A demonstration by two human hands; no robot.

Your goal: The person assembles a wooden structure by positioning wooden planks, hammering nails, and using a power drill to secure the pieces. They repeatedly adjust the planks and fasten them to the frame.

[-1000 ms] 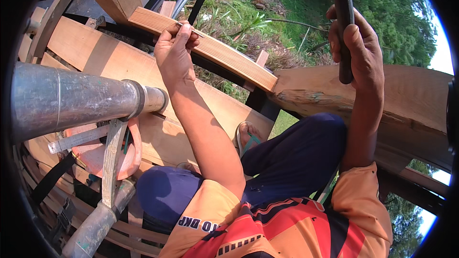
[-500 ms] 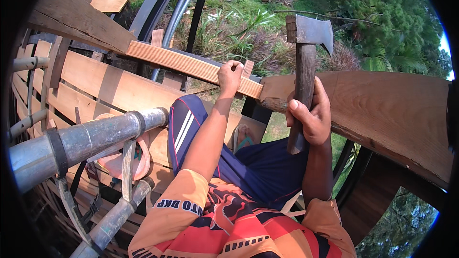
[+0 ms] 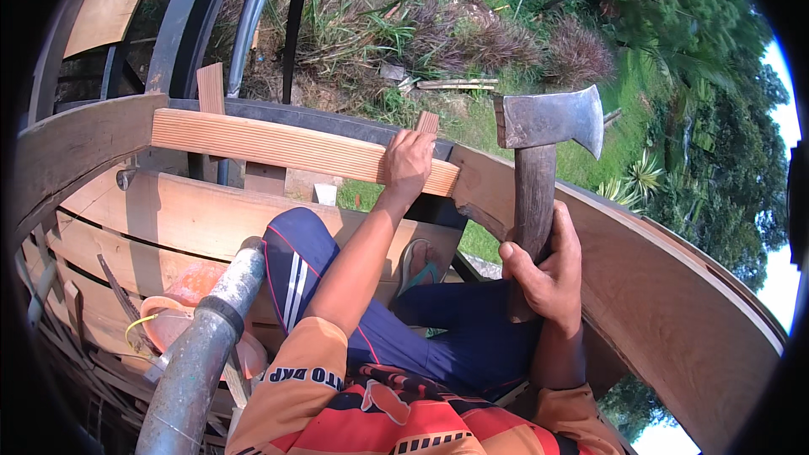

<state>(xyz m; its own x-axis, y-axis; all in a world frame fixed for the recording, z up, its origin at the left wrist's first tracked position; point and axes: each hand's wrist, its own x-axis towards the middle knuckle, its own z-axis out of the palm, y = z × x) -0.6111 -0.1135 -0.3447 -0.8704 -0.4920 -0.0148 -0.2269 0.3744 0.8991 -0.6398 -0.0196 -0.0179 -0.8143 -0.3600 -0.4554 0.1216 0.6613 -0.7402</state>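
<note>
My right hand [image 3: 549,274] is wrapped round the dark wooden handle of a hatchet [image 3: 534,190], held upright with its steel head at the top and the blade edge facing right. My left hand [image 3: 409,160] curls over a ribbed reddish wooden batten [image 3: 278,143] near its right end, fingertips at the far edge. Close by those fingers, a short wooden stub [image 3: 428,122] sticks up behind the batten. The batten spans between a weathered beam [image 3: 93,139] at left and a broad curved board [image 3: 657,278] at right. Whether anything small lies under my left fingers is hidden.
A metal scaffold pipe [image 3: 198,362] rises at lower left beside my knee. Behind it are an orange helmet-like object [image 3: 198,286] and a saw blade [image 3: 116,286] on the slatted planks [image 3: 185,211]. Black metal framing [image 3: 190,25] stands beyond the batten, with grassy ground below.
My left hand went from a raised pinch above the batten to lying curled over it. The hatchet is still in my right hand, now slightly lower in the picture. The view has shifted.
</note>
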